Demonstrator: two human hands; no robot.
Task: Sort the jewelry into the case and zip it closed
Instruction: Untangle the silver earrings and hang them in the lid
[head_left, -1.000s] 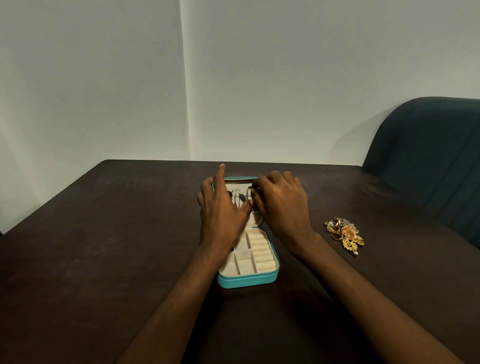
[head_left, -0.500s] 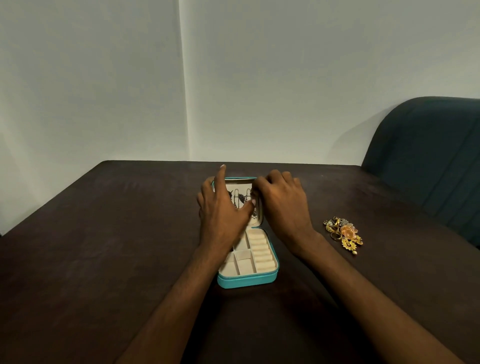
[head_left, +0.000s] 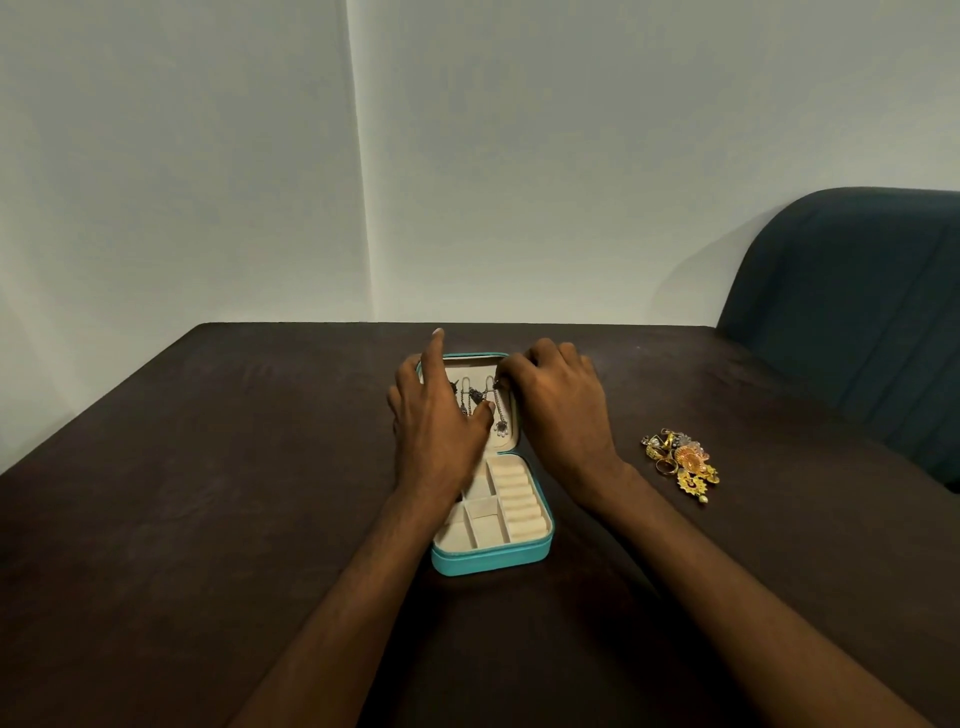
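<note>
Dark brown table (head_left: 208, 519), wide bare top around teal jewelry case (head_left: 491, 558) lying open mid-table. Left hand (head_left: 441, 415) resting on lid, forefinger straight. Right hand (head_left: 558, 410) curled, pinching necklace (head_left: 500, 410) chain. Gold jewelry pile (head_left: 680, 460) well right.

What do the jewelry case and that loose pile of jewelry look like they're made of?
Jewelry case: teal shell, smooth with a slight sheen, probably faux leather; cream lining looks matte and velvety. Jewelry pile: shiny yellow metal, gold-toned, with orange accents; real gold or plating can't be told.

Tbl (head_left: 208, 519): case (head_left: 493, 558), jewelry pile (head_left: 680, 460).
</note>
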